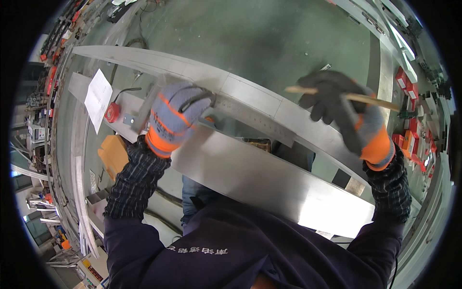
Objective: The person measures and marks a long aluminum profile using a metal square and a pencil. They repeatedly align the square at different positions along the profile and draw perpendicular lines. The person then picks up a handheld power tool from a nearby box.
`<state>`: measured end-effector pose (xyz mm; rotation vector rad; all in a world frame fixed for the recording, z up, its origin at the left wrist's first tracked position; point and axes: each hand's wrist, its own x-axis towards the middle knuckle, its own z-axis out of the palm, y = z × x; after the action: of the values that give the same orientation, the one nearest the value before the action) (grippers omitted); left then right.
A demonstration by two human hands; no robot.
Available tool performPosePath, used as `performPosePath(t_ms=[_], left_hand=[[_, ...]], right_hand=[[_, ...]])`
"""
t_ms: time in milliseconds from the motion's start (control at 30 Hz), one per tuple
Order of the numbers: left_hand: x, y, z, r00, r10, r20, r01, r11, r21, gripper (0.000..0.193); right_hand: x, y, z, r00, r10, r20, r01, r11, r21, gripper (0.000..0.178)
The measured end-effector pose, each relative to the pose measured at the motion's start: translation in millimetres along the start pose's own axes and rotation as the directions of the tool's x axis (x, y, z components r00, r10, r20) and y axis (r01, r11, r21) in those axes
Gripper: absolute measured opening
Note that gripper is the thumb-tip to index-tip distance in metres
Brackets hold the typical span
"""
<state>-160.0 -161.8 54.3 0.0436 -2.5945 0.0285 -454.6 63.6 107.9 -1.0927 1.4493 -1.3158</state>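
Observation:
My left hand (175,113), in a grey and orange work glove, is closed over one end of a steel square (255,118). The square's marked blade lies along a long silver metal bar (250,91) and stretches to the right. Thin lines show on the bar's face beyond the blade. Above the bar on the right, my gloved right hand (341,103) grips a pencil (373,100), whose tip points left and is apart from the metal. A wide, shiny metal profile (269,178) lies between the bar and my body.
A white paper sheet (98,100), a red round tape measure (112,112) and a brown cardboard piece (113,156) are at the left. Red boxes (407,83) stand at the far right. Metal rails (79,192) run along the left side.

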Motion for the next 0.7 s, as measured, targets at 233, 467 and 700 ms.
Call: performPosePath(t_ms=[233, 467, 700], left_hand=[[-53.5, 61.9, -20.5, 1.000, -0.011, 0.022, 0.013, 0.996, -0.083, 0.032], [-93.4, 95.6, 0.0, 0.949, -0.201, 0.243, 0.228, 0.970, -0.089, 0.027], [-121.5, 104.7, -0.8, 0.906, -0.335, 0.260, 0.383, 0.908, -0.166, 0.039]], right_hand=[[-71.2, 11.3, 32.1, 0.962, -0.259, -0.088, 0.237, 0.950, -0.203, 0.048], [-95.5, 64.9, 126.0, 0.887, -0.411, 0.211, 0.447, 0.646, -0.619, 0.042], [-112.6, 111.9, 138.1, 0.947, -0.257, 0.193, 0.309, 0.570, -0.761, 0.058]])
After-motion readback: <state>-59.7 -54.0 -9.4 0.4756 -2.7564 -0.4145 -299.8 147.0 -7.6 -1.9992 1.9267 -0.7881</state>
